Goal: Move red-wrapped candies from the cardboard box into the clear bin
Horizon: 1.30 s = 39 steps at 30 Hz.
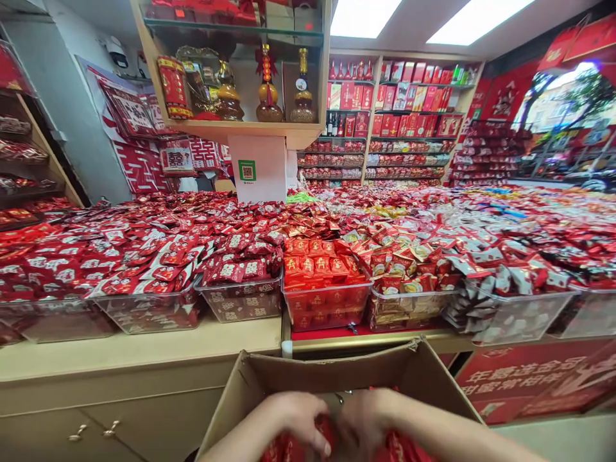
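Observation:
Both hands are inside an open cardboard box (337,372) at the bottom centre, among red packets (402,448). My left hand (301,420) has its fingers curled round a red packet, with the thumb pointing down. Close beside it on the right, my right hand (363,420) is blurred by motion, its fingers pointing down; whatever it may hold is hidden. Past the box's far edge stands a clear bin (327,301) filled with neatly stacked red packets.
Clear bins of wrapped packets (238,301) line the counter (144,350) across the view. A cabinet (231,128) with bottles overhangs the middle. Stocked shelves (414,135) stand behind. Handled cupboard doors (96,436) are at the lower left.

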{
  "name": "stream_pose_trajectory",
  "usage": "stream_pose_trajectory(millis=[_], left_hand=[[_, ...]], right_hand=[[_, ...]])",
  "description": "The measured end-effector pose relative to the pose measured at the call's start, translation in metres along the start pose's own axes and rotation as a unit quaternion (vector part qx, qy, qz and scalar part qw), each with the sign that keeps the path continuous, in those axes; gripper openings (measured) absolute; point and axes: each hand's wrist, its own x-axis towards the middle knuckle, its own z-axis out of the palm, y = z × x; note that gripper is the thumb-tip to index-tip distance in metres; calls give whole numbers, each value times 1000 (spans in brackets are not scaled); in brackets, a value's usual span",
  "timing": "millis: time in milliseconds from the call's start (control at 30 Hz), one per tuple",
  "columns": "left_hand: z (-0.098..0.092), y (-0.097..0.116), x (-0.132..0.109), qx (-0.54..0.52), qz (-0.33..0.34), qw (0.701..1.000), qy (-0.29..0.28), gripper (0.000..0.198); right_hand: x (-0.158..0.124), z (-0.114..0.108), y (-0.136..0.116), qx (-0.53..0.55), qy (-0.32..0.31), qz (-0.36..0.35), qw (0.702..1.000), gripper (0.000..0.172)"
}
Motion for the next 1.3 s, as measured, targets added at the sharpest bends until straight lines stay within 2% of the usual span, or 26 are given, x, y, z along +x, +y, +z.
stream_pose_trajectory(millis=[33,100,200,267,367,467,633,800,867,933,1000,1067,1167,1300], left_hand=[[-7,5,-4,-40,27,999,0,39],[-19,12,-11,-127,59,990,-11,44],[-27,21,-14,-244,88,966,-4,36],[-28,26,-14,-308,105,945,26,31],[-30,32,-12,-406,111,905,57,28],[-32,36,-13,-484,99,867,67,29],[-37,41,-17,-535,109,833,90,31],[-38,36,-17,-563,78,814,120,30],[-38,34,-16,-581,70,799,142,31],[-38,34,-16,-613,58,777,134,33],[-40,35,-18,-645,59,753,112,37],[-43,38,-20,-659,75,739,120,36],[-45,40,-22,-630,103,744,198,43],[-42,39,-18,-551,145,779,261,60]], right_hand=[[-3,-11,-1,7,-19,-12,1000,4],[-11,-31,-2,98,44,-40,993,10],[-23,-47,-4,296,138,-88,941,15],[-27,-48,-6,359,191,-98,908,21],[-28,-47,-9,355,272,-65,892,21],[-26,-50,-10,339,298,-41,891,27],[-24,-55,-11,405,318,-38,857,31],[-23,-56,-9,444,370,-33,815,31],[-25,-56,-9,427,394,-56,812,28],[-28,-56,-12,358,444,-90,816,22],[-33,-56,-16,246,473,-138,834,15],[-37,-55,-22,141,452,-191,860,10],[-40,-53,-26,92,410,-208,883,12],[-29,-45,-20,196,391,-117,892,21]])
